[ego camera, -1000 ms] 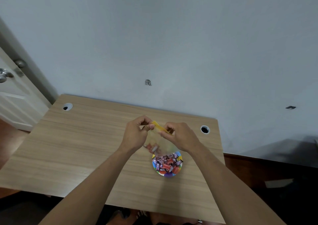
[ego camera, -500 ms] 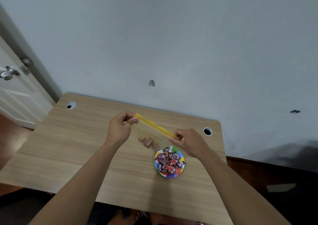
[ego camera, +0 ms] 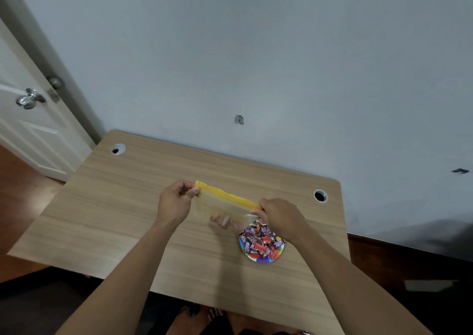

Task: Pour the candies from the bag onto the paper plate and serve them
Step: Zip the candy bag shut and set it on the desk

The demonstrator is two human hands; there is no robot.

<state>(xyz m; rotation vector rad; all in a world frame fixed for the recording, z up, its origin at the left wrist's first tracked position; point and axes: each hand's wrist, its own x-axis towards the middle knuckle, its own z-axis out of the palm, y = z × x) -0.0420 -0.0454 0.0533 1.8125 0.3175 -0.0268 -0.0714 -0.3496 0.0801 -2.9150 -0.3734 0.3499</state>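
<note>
A clear zip bag (ego camera: pixel 225 208) with a yellow seal strip hangs stretched between my hands above the wooden table (ego camera: pixel 102 219). My left hand (ego camera: pixel 175 202) pinches the strip's left end. My right hand (ego camera: pixel 277 215) pinches its right end. A candy or two still shows near the bag's bottom. A colourful paper plate (ego camera: pixel 263 259), heaped with wrapped red and purple candies (ego camera: pixel 261 240), sits on the table just below my right hand.
The table has cable holes at its back left (ego camera: pixel 118 149) and back right (ego camera: pixel 320 196). A grey wall stands directly behind it. A white door with a metal knob (ego camera: pixel 28 100) is at the left. Feet show under the table's front edge.
My hands have moved apart along the yellow strip, the left going left, so the bag is now pulled out flat. The plate of candies stayed put.
</note>
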